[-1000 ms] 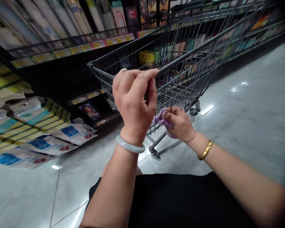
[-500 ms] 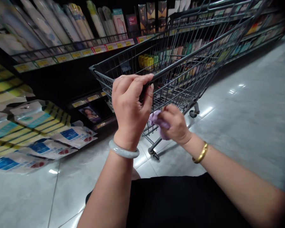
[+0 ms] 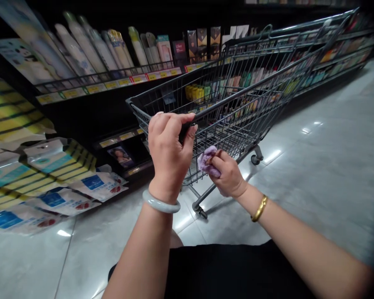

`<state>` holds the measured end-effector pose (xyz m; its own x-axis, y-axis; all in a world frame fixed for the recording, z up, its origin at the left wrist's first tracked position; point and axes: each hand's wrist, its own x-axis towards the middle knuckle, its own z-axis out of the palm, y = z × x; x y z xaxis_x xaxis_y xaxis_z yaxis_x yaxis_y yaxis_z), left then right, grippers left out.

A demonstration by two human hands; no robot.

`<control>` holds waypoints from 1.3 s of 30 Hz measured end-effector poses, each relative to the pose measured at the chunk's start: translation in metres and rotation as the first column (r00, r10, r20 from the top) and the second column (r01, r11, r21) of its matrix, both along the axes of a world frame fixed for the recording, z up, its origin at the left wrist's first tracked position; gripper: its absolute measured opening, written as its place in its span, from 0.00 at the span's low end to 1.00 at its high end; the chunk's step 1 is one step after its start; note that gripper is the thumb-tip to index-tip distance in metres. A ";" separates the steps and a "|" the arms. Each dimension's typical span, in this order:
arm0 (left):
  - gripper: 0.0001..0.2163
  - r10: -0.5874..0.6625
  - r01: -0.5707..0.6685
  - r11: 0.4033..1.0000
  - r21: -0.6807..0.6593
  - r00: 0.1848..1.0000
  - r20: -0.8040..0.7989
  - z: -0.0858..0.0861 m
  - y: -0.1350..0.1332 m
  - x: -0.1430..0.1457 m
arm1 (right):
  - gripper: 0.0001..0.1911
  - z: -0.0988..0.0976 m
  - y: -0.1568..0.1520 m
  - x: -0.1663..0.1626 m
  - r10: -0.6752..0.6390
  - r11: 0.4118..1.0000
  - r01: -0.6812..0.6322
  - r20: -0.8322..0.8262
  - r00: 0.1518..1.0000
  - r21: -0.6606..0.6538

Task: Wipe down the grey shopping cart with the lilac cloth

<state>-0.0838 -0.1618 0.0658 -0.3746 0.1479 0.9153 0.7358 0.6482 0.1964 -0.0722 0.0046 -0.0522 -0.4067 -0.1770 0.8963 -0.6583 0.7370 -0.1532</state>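
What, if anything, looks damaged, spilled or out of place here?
Nothing stands out. The shopping cart shows no visible damage, and I see no spill on the floor. The left hand grips the cart; the right hand holds a purple cloth.

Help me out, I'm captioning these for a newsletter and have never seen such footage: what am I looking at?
No machine here: these are a person's bare hands, seen by one camera worn on the head, looking forward and down. The left hand, with a pale bangle, curls over the top rim of a wire shopping cart. The right hand holds a crumpled purple cloth close to the cart's side; whether they touch is unclear. The cart stands on a shiny tiled floor beside shelves of goods.
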 end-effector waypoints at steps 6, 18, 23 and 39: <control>0.04 0.058 -0.058 0.998 0.021 0.998 -0.017 0.000 0.003 -0.001 | 0.11 0.013 -0.027 0.011 0.130 0.991 -0.130 -0.037 0.991 0.013; 0.08 0.160 -0.152 0.984 -0.090 0.983 0.090 0.021 -0.001 0.013 | 0.04 0.076 -0.010 0.015 0.026 0.956 -0.070 -0.156 0.987 -0.283; 0.18 0.337 -0.282 0.911 -0.302 0.930 0.148 0.058 0.017 0.027 | 0.10 0.108 -0.016 0.016 -0.111 0.937 0.019 -0.247 0.963 -0.348; 0.26 0.540 -0.493 0.764 -0.417 0.842 -0.006 0.044 0.022 0.014 | 0.10 0.110 -0.010 -0.006 -0.122 0.961 0.025 -0.338 0.933 -0.276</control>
<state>-0.0698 -0.1401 0.1095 -0.5906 0.2348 0.7721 0.2565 0.9617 -0.0962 -0.0786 -0.0052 0.0579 -0.0629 0.1030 0.9927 -0.6509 0.7498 -0.1190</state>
